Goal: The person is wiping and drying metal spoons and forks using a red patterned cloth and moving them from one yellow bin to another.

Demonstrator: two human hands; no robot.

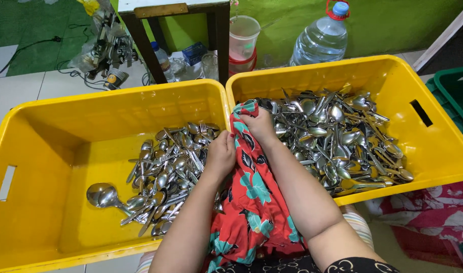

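Red floral cloth (pixel 251 197) bunched in both fists, left hand (pixel 220 154) and right hand (pixel 259 124); spoon crates (pixel 49 151) alongside

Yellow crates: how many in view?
2. The left yellow crate holds a smaller pile of cutlery; the right yellow crate holds a bigger one. They sit side by side, touching. A green crate edge shows far right; others may lie out of frame.

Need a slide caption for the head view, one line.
Both hands, left hand and right hand, grip a red floral cloth between two yellow crates of steel cutlery.
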